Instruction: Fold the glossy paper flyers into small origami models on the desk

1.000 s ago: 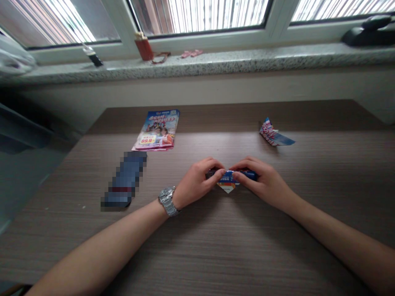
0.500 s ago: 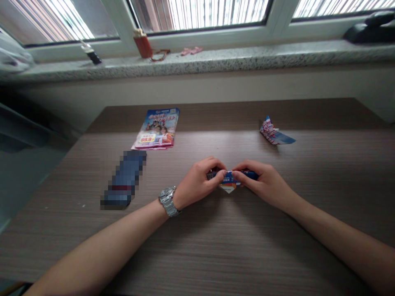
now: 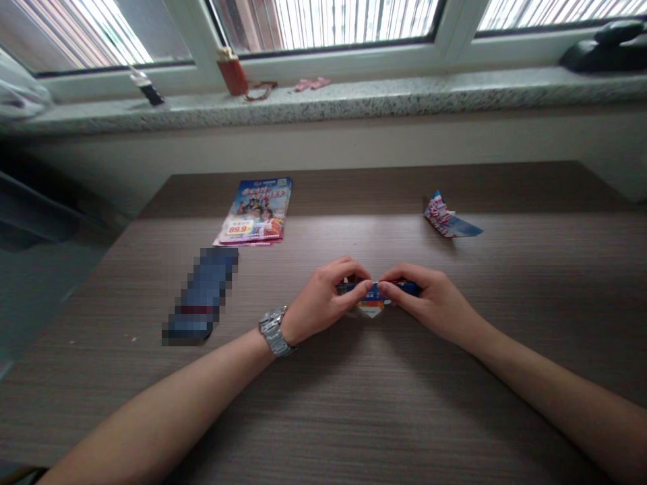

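Between both hands is a folded paper leaflet (image 3: 371, 295), blue and printed, with a pale pointed flap hanging at its lower middle. My left hand (image 3: 336, 286), a metal watch (image 3: 274, 331) on its wrist, pinches the left part between thumb and fingers. The right part is gripped the same way by my right hand (image 3: 424, 289). My two thumbs lie close together on the near face of the paper. Fingers hide most of its ends and back. Farther off to the right, another folded paper piece (image 3: 447, 219) stands on the table.
A stack of printed leaflets (image 3: 257, 212) lies at the back left of the wooden table (image 3: 323, 417). Nearer sits a dark, pixelated flat object (image 3: 202, 293). On the stone windowsill (image 3: 394, 98) are a red-brown item (image 3: 232, 73), pink pieces (image 3: 312, 84) and a small bottle (image 3: 147, 87).
The whole view has shifted very slightly. Both hands keep their pinch on the folded leaflet, with hardly any movement.
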